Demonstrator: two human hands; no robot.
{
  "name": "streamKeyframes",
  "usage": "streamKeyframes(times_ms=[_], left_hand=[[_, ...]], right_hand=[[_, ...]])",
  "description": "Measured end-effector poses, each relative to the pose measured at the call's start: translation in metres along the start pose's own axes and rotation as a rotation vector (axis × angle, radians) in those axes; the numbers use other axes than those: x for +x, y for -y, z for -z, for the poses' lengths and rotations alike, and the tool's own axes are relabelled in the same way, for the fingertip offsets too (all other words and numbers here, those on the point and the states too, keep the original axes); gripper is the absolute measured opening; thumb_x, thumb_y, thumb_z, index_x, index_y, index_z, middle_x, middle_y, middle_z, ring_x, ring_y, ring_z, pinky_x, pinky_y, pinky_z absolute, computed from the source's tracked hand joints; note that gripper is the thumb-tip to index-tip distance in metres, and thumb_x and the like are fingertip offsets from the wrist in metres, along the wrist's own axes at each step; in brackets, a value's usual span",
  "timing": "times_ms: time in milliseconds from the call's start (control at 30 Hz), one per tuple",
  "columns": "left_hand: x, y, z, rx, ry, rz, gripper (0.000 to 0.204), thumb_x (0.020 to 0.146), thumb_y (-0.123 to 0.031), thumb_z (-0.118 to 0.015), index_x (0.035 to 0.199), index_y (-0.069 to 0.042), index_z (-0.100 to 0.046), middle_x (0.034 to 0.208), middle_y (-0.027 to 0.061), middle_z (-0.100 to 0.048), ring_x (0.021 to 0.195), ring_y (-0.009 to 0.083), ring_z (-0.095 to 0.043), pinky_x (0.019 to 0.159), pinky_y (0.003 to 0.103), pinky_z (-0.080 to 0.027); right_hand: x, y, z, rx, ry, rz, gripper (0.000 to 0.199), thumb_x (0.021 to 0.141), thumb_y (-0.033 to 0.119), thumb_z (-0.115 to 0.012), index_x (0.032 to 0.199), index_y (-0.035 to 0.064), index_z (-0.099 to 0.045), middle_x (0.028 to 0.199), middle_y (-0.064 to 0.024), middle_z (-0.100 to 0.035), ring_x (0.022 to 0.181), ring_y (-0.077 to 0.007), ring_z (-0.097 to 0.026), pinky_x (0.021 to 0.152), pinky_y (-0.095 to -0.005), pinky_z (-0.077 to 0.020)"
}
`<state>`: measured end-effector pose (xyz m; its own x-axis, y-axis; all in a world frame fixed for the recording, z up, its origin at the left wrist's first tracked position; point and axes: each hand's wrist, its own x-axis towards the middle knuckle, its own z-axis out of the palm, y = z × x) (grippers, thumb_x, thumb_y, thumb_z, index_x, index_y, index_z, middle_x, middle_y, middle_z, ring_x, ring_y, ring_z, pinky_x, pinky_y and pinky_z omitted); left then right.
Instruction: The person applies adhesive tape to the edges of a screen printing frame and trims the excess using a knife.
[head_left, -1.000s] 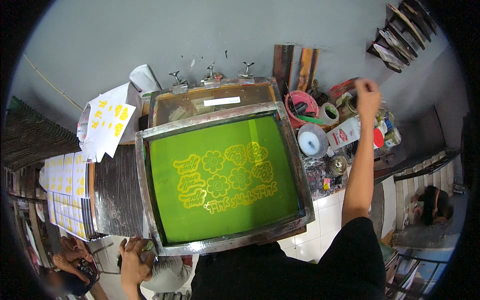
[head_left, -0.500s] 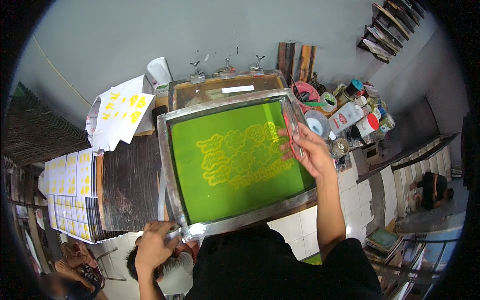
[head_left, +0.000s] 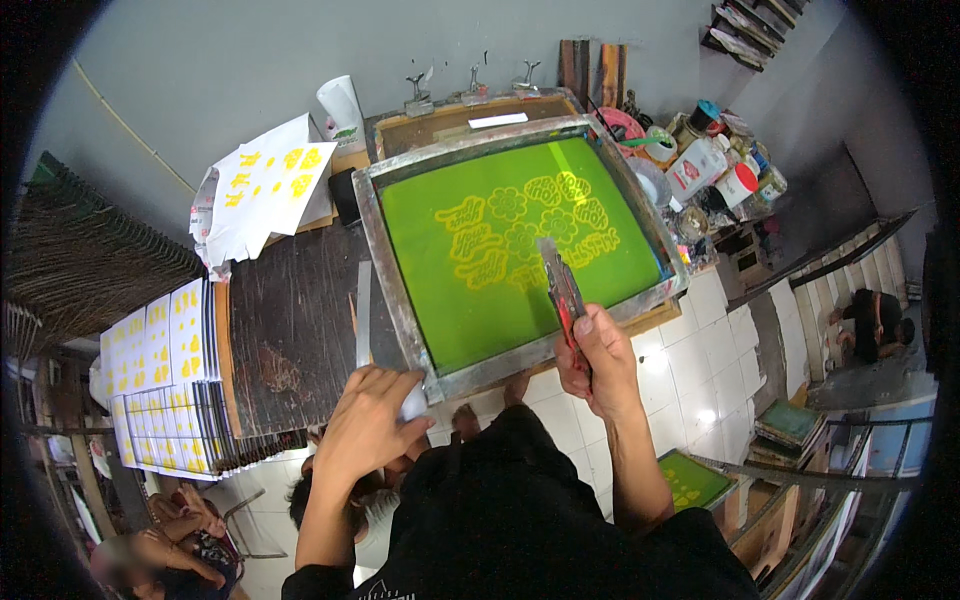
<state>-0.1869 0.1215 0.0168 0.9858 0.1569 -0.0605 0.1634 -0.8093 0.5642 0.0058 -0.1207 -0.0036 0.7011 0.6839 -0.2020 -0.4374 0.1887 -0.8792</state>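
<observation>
My right hand (head_left: 603, 365) is closed round a red and dark utility knife (head_left: 566, 308). Its blade points away from me, over the near part of a green printing screen (head_left: 440, 300). Yellow lettering and flower shapes show in the mesh, inside a worn grey frame (head_left: 395, 305). By the near left corner of that frame, my left hand (head_left: 372, 418) has bent fingers round a small pale roll (head_left: 413, 402), which looks like tape. The fingers hide part of the roll. A metal ruler (head_left: 364, 312) lies on the table just left of the frame.
Printed sheets stand stacked on racks (head_left: 160, 350) at the left; more lie on the dark table (head_left: 290, 310). Bottles and jars (head_left: 700, 170) crowd the right. Behind the screen is a clamped frame (head_left: 420, 135). People sit low left, right, and below the table edge.
The knife has moved from the screen's right edge toward me and now points forward, blade visible. My left hand stays by the near left corner with the roll. The view has shifted.
</observation>
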Motion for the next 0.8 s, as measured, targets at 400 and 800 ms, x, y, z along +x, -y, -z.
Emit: streamKeyframes(times_ms=[400, 800], left_hand=[[0.007, 0.004, -0.002, 0.151, 0.086, -0.014, 0.052, 0.076, -0.025, -0.079, 0.122, -0.003, -0.065, 0.113, 0.0211, -0.069, 0.109, 0.0397, -0.065, 0.101, 0.047, -0.047], [0.028, 0.014, -0.022, 0.307, 0.161, 0.026, 0.04, 0.075, -0.027, -0.077, 0.1, 0.002, -0.067, 0.079, 0.0254, -0.071, 0.081, 0.0437, -0.072, 0.073, 0.051, -0.058]], right_hand=[[-0.061, -0.06, -0.044, -0.679, -0.015, -0.112, 0.017, 0.109, 0.015, -0.05, 0.118, 0.0018, -0.049, 0.081, -0.0105, -0.067, 0.057, -0.0138, -0.062, 0.051, -0.0293, -0.0488], [-0.062, -0.091, -0.084, -1.215, 0.093, -0.165, 0.035, 0.106, 0.023, -0.05, 0.128, -0.0026, -0.04, 0.078, -0.0324, -0.068, 0.073, -0.0536, -0.067, 0.069, -0.0625, -0.0519]])
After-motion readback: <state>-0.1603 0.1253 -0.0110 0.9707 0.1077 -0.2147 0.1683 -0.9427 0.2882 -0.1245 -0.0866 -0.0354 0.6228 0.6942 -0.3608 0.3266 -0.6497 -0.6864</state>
